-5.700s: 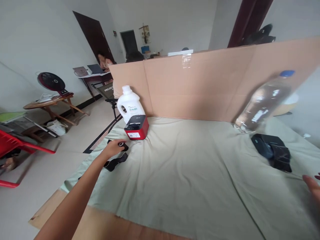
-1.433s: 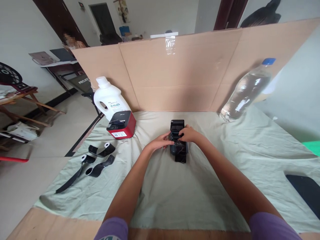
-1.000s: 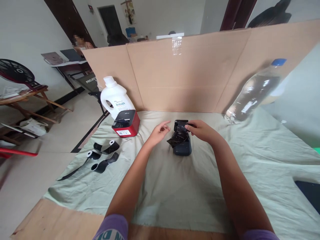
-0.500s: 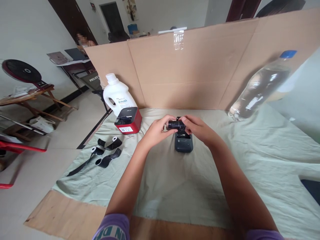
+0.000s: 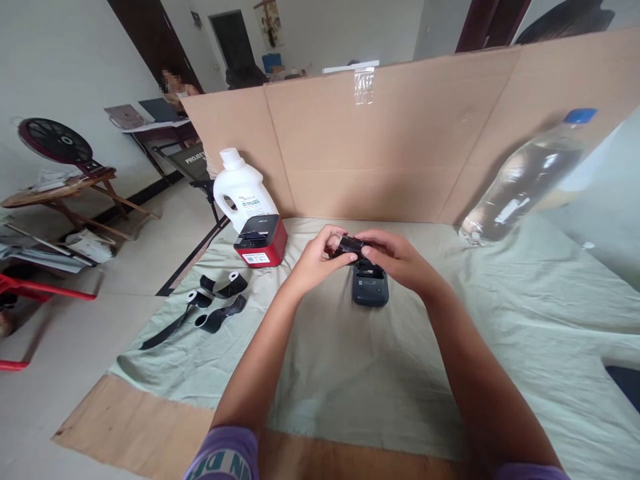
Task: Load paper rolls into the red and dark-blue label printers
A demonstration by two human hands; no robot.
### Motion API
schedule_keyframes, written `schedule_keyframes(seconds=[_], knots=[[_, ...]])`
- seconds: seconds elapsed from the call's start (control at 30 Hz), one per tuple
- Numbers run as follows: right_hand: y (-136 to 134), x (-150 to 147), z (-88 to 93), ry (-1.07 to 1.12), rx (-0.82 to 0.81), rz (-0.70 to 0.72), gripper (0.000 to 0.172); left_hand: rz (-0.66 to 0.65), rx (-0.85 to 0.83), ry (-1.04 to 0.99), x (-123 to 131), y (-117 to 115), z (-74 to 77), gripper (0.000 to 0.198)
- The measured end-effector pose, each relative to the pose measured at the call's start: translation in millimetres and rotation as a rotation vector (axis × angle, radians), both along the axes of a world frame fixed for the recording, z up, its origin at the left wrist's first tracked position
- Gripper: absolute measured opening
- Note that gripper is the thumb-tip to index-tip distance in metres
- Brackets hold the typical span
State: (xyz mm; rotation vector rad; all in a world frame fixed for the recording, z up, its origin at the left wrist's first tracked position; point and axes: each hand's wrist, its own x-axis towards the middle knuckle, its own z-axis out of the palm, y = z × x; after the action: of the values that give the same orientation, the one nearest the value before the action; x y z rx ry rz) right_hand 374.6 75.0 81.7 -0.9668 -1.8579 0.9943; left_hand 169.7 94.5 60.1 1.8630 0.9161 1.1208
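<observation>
Between my two hands is a black roll [image 5: 351, 247], its strip wound like the loose rolls on the left. My left hand [image 5: 320, 259] pinches its left end with thumb and fingers. On the right end, the thumb and fingers of my right hand [image 5: 397, 259] close around it. Just below and behind the roll lies a small dark portable label printer [image 5: 371, 293] on the cloth. Its upper part is hidden by my hands and the roll. Several black rolls with white cores, one of them a partly unwound roll [image 5: 213, 321], lie to the left.
A red and black box-shaped printer [image 5: 263, 241] stands at the left, before a white jug [image 5: 245, 183]. Cardboard [image 5: 360, 160] walls off the back. A large clear bottle [image 5: 527, 180] leans at the right. Green cloth [image 5: 350, 387] covers the wooden table [image 5: 130, 413].
My fingers have shifted on the roll; my right hand now wraps more of its right end. The roll tilts slightly, its right end lower. The view has moved a little.
</observation>
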Motion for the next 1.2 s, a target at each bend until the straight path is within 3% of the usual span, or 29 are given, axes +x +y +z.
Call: schedule_keyframes(seconds=[0.13, 0.27, 0.5, 0.8, 1.03, 1.2], knots=[[4, -4, -4.6, 0.161, -0.077, -0.022, 0.026, 0.022, 0.024, -0.037, -2, -1, 1.1, 0.044], [8, -7, -13.3, 0.221, -0.043, -0.135, 0.026, 0.035, -0.049, -0.128, -2, -5, 5.1, 0.044], [11, -15, -20.4, 0.372, -0.059, -0.213, 0.030, -0.078, -0.233, -0.291, 1, -10, 10.1, 0.065], [9, -20, -22.4, 0.463, 0.011, -0.403, 0.026, -0.109, -0.302, -0.244, 12, -14, 3.8, 0.091], [-1, -22, -14.9, 0.464, 0.044, -0.421, 0.025, -0.006, -0.152, -0.125, 13, -9, -3.2, 0.080], [-5, -24, -13.5, 0.409, 0.073, -0.423, 0.024, 0.074, -0.035, -0.035, 12, -10, -2.8, 0.057]])
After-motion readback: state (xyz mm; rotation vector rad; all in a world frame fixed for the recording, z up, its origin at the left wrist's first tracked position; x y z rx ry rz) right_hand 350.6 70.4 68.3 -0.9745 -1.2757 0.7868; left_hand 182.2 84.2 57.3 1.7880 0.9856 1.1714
